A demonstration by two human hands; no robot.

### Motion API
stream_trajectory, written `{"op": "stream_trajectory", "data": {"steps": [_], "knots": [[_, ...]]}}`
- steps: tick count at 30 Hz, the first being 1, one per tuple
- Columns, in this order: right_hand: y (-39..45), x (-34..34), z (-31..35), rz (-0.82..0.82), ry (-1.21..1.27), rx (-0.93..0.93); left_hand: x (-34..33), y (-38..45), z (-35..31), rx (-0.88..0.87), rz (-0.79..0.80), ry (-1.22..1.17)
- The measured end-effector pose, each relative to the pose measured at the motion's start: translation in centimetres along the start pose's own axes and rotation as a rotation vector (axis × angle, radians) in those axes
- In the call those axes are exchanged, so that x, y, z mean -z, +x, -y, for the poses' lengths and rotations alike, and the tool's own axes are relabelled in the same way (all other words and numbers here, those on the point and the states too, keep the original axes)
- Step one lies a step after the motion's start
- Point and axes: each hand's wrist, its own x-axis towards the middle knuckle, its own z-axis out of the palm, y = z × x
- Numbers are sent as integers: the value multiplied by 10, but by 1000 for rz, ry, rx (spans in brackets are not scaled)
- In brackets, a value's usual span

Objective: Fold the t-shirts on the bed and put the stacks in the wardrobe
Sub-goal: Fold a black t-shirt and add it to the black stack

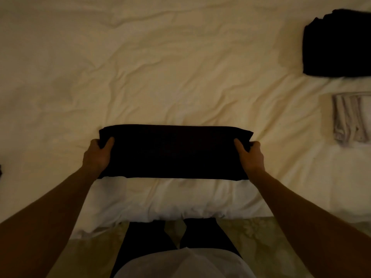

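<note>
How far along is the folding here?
Partly done. A dark folded stack and a light folded stack already sit on the bed. The left hand and right hand grip a black t-shirt, folded into a strip. Putting the stacks away remains.

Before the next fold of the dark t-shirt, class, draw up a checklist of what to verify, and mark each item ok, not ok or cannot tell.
1. Left hand grips the left end of the dark t-shirt: ok.
2. Right hand grips the right end: ok.
3. T-shirt lies as a flat, even strip on the bed: ok.
4. Dark stack on the right has room on top: ok.
5. White stack lies apart from the dark one: ok.
6. Sleeves tucked inside: cannot tell.
</note>
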Motion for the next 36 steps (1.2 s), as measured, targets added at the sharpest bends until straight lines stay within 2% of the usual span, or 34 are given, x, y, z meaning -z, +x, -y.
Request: {"op": "stream_trajectory", "data": {"steps": [4, 7, 9, 11, 13, 15, 18, 20, 22, 27, 29, 31, 33, 36], "knots": [[-1, 9, 4, -25, -14, 195, 2, -3, 7, -100, -13, -158], [-2, 9, 5, -88, 48, 231, 1, -3, 12, -107, -38, -234], [-4, 8, 2, -68, 24, 178, -3, -5, 17, -85, -52, -149], [-6, 9, -3, -34, 0, 103, -9, -8, 23, -97, -161, 0], [-8, 12, -7, -7, 4, 58, -18, -16, 20, -222, -349, 183], [-8, 13, -9, 39, 77, 49, -34, -30, 5, -452, -423, 297], [-12, 15, -7, 77, 211, 43, -73, -53, -30, -784, -309, 377], [-15, 16, -3, 66, 267, 73, -102, -67, -54, -881, -215, 401], [-21, 17, 1, 30, 315, 113, -129, -74, -68, -901, -142, 461], [-30, 11, 11, -38, 382, 165, -162, -61, -66, -779, 34, 772], [-34, 10, 17, -48, 407, 170, -157, -63, -70, -806, 3, 700], [-39, 9, 20, -57, 440, 155, -150, -68, -71, -927, -116, 542], [-46, 8, 25, -62, 484, 141, -145, -67, -61, -1031, -176, 521], [-60, 4, 40, -44, 554, 138, -141, -65, -61, -906, 16, 660]]}}
